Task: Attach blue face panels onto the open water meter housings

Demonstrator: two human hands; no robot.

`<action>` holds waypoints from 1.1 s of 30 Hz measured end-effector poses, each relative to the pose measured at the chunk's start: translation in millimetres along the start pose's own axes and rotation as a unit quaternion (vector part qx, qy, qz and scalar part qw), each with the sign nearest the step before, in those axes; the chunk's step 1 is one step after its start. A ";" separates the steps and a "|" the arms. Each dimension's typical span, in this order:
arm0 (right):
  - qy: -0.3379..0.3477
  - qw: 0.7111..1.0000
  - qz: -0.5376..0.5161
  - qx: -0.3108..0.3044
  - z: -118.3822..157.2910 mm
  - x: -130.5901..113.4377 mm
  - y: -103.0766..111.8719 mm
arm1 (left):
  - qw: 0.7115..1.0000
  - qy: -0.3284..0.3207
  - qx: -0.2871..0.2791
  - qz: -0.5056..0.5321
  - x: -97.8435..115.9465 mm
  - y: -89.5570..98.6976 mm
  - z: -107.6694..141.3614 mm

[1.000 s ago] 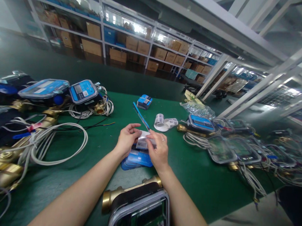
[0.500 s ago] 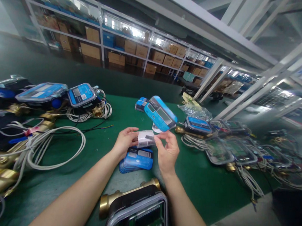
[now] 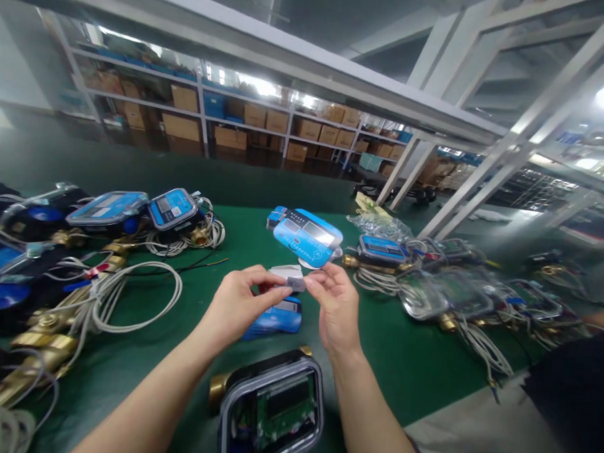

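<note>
My left hand (image 3: 249, 297) is closed, thumb and fingers pinching a small grey label (image 3: 295, 284) at its left side. White backing paper (image 3: 286, 271) shows just behind the label. My right hand (image 3: 335, 301) pinches the lower edge of a blue faceplate (image 3: 309, 237) with two grey windows, its fingertips also at the label's right end. Below my hands a stack of blue faceplates (image 3: 278, 321) lies on the green table, partly hidden by my left hand. Nearest me sits a brass-ended meter (image 3: 274, 412) with a clear-rimmed housing and a visible circuit board.
Blue-faced meters (image 3: 172, 209) with coiled cables and brass fittings line the left side. On the right are another blue meter (image 3: 384, 249), open clear-rimmed housings (image 3: 422, 295) and plastic bags (image 3: 382, 223). A person's dark sleeve (image 3: 575, 385) is at the right edge.
The grey label has come off the white paper and is between my fingertips. The faceplate has tilted flatter. My left hand has shifted its grip, and the view has turned slightly.
</note>
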State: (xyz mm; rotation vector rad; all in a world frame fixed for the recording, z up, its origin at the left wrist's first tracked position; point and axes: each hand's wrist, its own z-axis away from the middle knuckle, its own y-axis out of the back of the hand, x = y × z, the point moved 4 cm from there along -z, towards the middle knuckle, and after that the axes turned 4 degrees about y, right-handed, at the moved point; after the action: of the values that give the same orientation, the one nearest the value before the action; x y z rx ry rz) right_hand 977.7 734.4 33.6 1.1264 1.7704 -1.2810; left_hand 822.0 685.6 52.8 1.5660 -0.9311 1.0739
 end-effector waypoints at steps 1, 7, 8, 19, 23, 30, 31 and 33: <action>-0.002 1.000 -0.002 -0.005 4.1 -3.3 -1.6 | 1.000 -0.006 0.003 -0.003 2.2 1.0 3.8; 0.021 0.999 0.021 -0.025 29.0 -27.0 -4.8 | 0.997 -0.058 0.032 -0.036 21.8 13.8 41.7; 0.026 0.999 0.025 -0.014 33.1 -32.3 -2.6 | 0.996 -0.068 0.039 -0.042 25.2 17.6 51.2; -0.125 0.991 -0.056 0.001 115.7 -51.0 12.1 | 0.980 0.011 0.169 0.102 8.6 40.2 144.0; -0.154 0.988 -0.022 -0.005 139.5 -43.6 11.4 | 0.977 -0.049 0.204 0.027 7.4 35.4 171.7; -0.212 0.976 -0.052 0.002 152.8 -39.9 8.3 | 0.918 -0.288 0.198 -0.190 35.8 26.4 204.0; -0.215 0.975 -0.058 0.004 154.0 -40.4 8.6 | 0.916 -0.296 0.181 -0.203 37.8 25.0 204.7; -0.201 0.978 -0.056 0.006 155.6 -42.2 11.1 | 0.910 -0.294 0.192 -0.221 38.8 25.5 204.9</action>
State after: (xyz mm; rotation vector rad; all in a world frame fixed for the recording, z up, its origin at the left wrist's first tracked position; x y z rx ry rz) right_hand 1009.6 576.4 20.8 0.7150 1.5374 -1.4700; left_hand 850.2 478.2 71.2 2.3689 -0.7038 0.4709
